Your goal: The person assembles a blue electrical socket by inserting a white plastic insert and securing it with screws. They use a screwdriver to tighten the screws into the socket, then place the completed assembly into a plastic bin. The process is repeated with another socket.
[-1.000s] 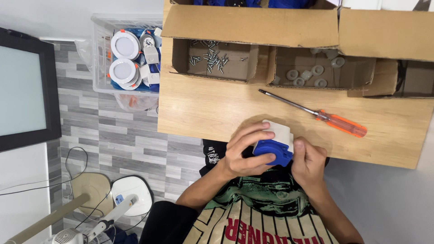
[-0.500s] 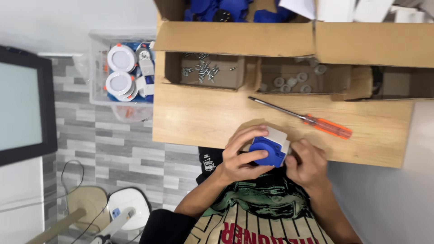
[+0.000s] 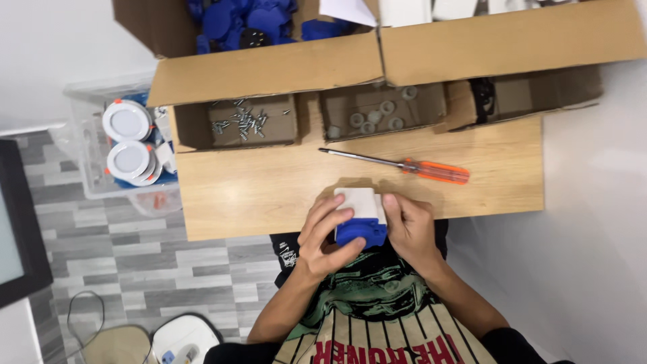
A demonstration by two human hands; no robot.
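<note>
Left hand [image 3: 323, 239] and right hand [image 3: 410, 229]: my fingers closed round white-and-blue part [image 3: 361, 217] | part held at near tabletop [image 3: 269, 189] edge, over my lap | risk: halves slip apart, drop to floor | screwdriver [image 3: 397, 162] lies apart.

A white and blue plastic fitting [image 3: 361, 217] is gripped between the left hand [image 3: 328, 237] and the right hand [image 3: 411, 228] at the near edge of a wooden table [image 3: 269, 185], with fingers curled around both of its sides. An orange-handled screwdriver [image 3: 397, 164] is laid on the table just beyond the hands, and behind it a cardboard tray of loose screws [image 3: 237, 121] and a cardboard tray of round washers [image 3: 381, 111] are set side by side. A large cardboard box of blue parts [image 3: 256, 20] is placed behind the trays, and a clear plastic bin of round white lamps [image 3: 128, 138] is seen left of the table.
</note>
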